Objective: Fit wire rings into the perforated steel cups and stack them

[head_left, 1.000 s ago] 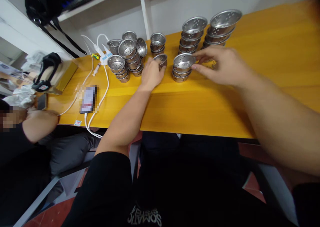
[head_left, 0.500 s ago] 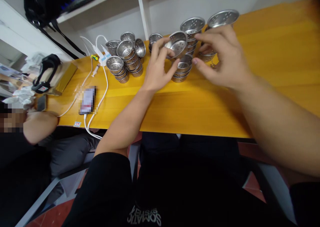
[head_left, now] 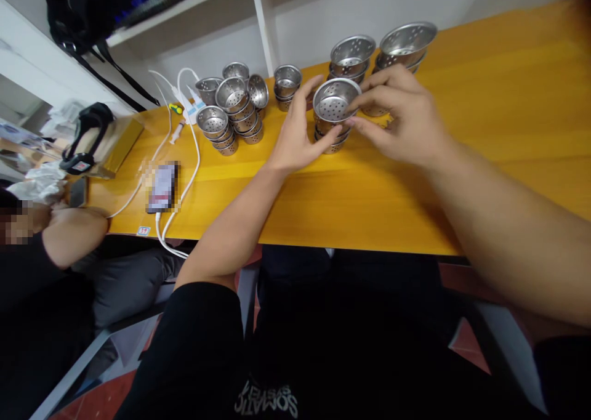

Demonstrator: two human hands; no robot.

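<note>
A perforated stainless steel cup (head_left: 336,100) sits upright on a short stack of like cups (head_left: 333,146) in front of me. My left hand (head_left: 298,127) curves around its left side, fingers spread and extended, with the thumb across the front of the stack. From the right, my right hand (head_left: 392,115) has its thumb and fingertips on the cup's side just under the rim. Behind my hands stand two stacks of wider perforated cups, one topped by a cup (head_left: 353,56) and the other by a larger cup (head_left: 409,44).
Left of my hands is a cluster of perforated cups (head_left: 233,96), with a small stack (head_left: 287,81) beside it. A phone (head_left: 162,187) with white cables, a power strip (head_left: 192,107) and a box (head_left: 122,146) lie further left. A co-worker's arm (head_left: 76,235) rests at the table edge.
The cup that was tilted in my left hand now stands level on the stack. My left fingers have opened from it, and my right hand has moved in against its side.
</note>
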